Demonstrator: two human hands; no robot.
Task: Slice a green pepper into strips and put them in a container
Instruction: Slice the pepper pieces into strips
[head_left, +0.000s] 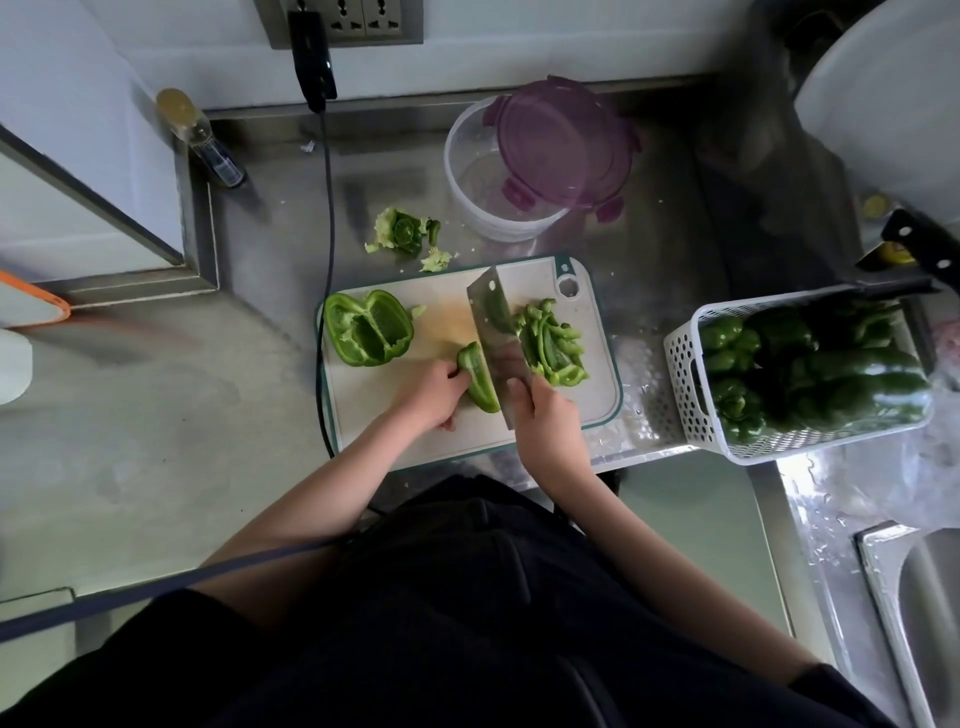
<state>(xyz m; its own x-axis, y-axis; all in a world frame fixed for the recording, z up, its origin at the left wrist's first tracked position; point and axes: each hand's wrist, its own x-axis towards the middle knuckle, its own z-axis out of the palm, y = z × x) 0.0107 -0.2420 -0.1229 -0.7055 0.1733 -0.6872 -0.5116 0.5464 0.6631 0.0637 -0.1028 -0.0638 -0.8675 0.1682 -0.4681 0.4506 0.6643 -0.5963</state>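
Note:
On the white cutting board (374, 415) lies a narrow piece of green pepper (479, 382), held down by the curled fingers of my left hand (434, 397). My right hand (543, 415) grips the handle of a cleaver (493, 322), whose blade stands on edge against the right side of that piece. A pile of cut pepper strips (553, 345) lies to the right of the blade. An opened pepper half (368, 327) rests on the board's left end. Behind the board stands a clear round container (470, 171), its purple lid (563, 148) leaning across its rim.
Pepper core and scraps (405, 236) lie on the steel counter behind the board. A white perforated basket (680, 364) of whole green peppers stands at the right, a sink (930, 597) beyond it. A black cable (328, 208) runs down past the board's left edge. A bottle (200, 137) stands back left.

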